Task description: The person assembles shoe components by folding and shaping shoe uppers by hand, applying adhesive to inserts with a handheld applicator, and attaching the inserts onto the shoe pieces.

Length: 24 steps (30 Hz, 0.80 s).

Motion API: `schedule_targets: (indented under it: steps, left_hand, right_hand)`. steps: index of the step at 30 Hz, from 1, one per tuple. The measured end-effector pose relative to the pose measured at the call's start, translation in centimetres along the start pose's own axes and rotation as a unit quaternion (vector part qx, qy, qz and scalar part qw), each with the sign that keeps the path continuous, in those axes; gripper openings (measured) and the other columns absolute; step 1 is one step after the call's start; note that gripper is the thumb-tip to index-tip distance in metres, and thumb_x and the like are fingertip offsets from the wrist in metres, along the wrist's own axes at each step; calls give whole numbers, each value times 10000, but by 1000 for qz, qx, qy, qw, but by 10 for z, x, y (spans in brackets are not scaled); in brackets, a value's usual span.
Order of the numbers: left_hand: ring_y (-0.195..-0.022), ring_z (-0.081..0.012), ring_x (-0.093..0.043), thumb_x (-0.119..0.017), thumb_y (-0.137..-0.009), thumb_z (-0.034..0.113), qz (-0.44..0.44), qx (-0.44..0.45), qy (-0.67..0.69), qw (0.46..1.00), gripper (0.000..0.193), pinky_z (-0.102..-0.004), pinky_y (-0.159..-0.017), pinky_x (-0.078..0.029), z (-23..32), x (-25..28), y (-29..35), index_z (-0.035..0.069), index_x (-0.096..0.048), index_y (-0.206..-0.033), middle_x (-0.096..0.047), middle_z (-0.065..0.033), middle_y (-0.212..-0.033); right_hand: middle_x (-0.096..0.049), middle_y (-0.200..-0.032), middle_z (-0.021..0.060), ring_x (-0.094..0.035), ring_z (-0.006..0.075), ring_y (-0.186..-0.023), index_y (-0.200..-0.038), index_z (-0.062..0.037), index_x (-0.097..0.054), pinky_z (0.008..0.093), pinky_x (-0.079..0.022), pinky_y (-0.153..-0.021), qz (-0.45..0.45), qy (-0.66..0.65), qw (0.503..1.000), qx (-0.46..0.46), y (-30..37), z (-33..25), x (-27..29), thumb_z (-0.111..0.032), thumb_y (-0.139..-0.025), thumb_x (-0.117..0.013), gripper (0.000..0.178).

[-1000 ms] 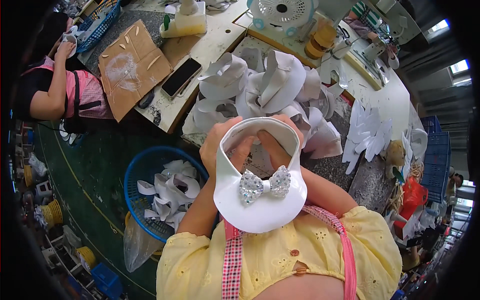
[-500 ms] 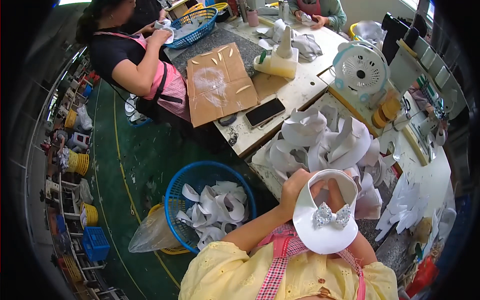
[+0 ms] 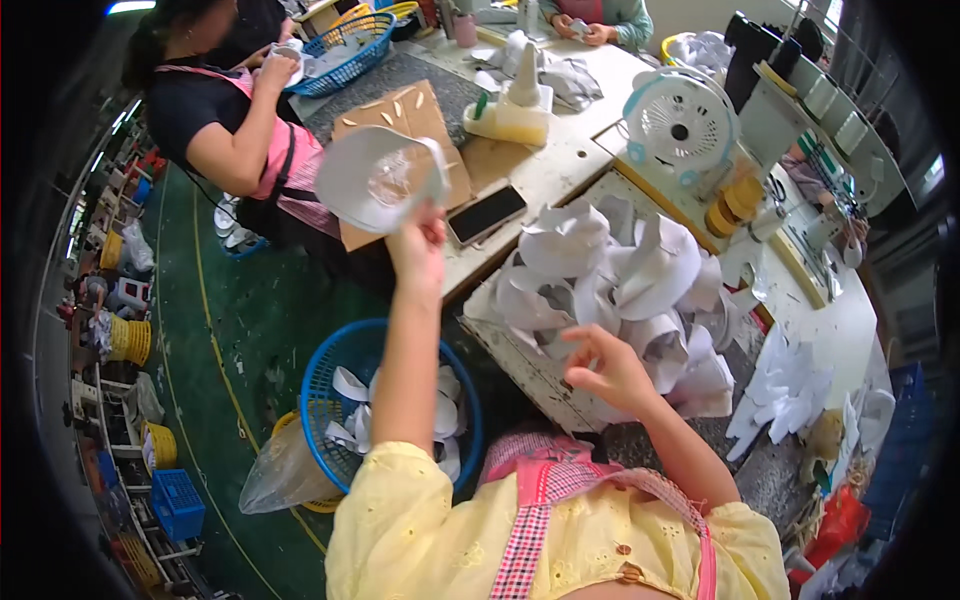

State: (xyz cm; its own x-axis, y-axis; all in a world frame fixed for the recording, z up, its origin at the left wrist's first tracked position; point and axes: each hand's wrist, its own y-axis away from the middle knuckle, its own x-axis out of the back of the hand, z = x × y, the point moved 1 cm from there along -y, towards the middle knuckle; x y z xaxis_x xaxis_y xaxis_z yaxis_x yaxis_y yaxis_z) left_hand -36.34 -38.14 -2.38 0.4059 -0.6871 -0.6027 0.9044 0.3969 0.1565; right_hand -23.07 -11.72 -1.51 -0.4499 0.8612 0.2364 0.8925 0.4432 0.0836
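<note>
Over the edge of the cardboard, my left hand [image 3: 420, 240] is stretched out far ahead and closed on the edge of a white shoe upper [image 3: 365, 172]. The upper is smeared by motion, and its glittery bow cannot be made out from this side. My right hand [image 3: 608, 368] is empty, its fingers loosely bent and apart. It hovers at the near edge of a heap of white shoe uppers [image 3: 655, 265] on the worktable. Below my left forearm stands a blue basket [image 3: 315, 372] of white pieces, partly hidden by the arm.
A cardboard sheet [image 3: 440, 130] with small pale strips lies across the table, beside a phone [image 3: 487, 216] and a glue container [image 3: 515, 122]. A white fan [image 3: 680, 128] stands behind the heap. Flat white pieces [image 3: 785, 390] lie at right. A co-worker [image 3: 235, 140] stands at far left.
The shoe upper has gone from in front of my chest to far ahead on the left, in my left hand. My right hand has let go of it and moved toward the heap.
</note>
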Motion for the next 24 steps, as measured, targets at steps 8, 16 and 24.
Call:
schedule_targets:
  steps: [8,16,24]
  left_hand:
    - [-509,-92,-491,-598,-727,95,-22,157,-49,986,117,-221,-480,-380,-46,-28,47,58,-553,-828,-536,-10,-598]
    - [-527,-106,-546,-597,-721,41,-50,-49,-179,981,103,-201,-477,-407,-43,-57,91,-22,-574,-799,-583,-53,-683]
    - [-538,-131,-567,-590,-708,10,-69,-58,-176,980,94,-221,-481,-469,-36,-58,95,-50,-579,-779,-590,-80,-708]
  right_hand:
    - [-564,-755,52,-534,213,-708,-1248,-130,-327,331,-431,-633,25,239,965,102,-26,-51,3,-184,-700,-637,632]
    - [-570,-665,63,-552,237,-583,-1287,-109,-271,337,-411,-550,66,514,851,82,-58,-39,12,-176,-678,-611,700]
    - [-535,-641,16,-514,173,-529,-1059,-124,-531,305,-391,-491,226,426,814,324,-52,-25,14,-102,-666,-596,399]
